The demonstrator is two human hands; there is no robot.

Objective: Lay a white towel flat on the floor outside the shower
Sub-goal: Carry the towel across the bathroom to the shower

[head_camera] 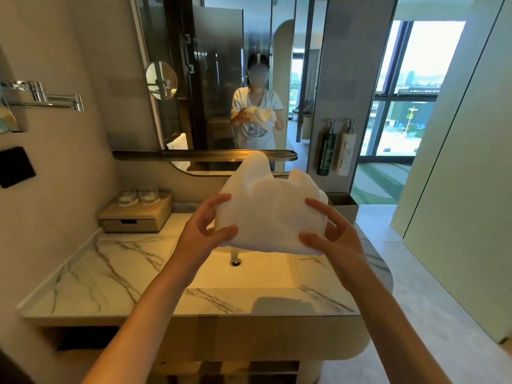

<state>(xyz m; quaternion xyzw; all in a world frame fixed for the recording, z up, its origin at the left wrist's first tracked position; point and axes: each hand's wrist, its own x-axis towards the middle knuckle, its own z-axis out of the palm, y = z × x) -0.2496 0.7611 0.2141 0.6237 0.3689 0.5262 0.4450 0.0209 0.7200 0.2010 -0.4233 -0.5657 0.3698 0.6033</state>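
The mirror [221, 79] fills the upper middle of the frame, and below it the marble counter [110, 273] spreads across the lower left and centre, with pale floor [415, 273] running down the right side. The lit basin [263, 275] is sunk in the counter at centre; it shows only its drain [235, 262]. Above the basin, in mid-air at the centre of the frame, is the white towel [273, 206], still bunched in a loose folded mass and nowhere near the floor. The left hand [203, 231] grips its left edge with fingers curled over the top and thumb underneath, and the right hand [329, 234] clamps its right edge the same way. The step in hand looks like gathering the towel before carrying it off. To do it well, I would keep both grips on opposite edges, find two corners of one side before turning away, and let the cloth drop open clear of the counter so it does not drag over the basin. No shower floor shows here, so the carry is still to come. At middle left a wooden drawer box [135, 217] carries two glasses [138, 195]; whether they hold anything cannot be told. At middle right an open beige box [343, 206] hides its contents. On the wall above it hang a dark pump bottle [327, 151] and a white pump bottle [345, 152].
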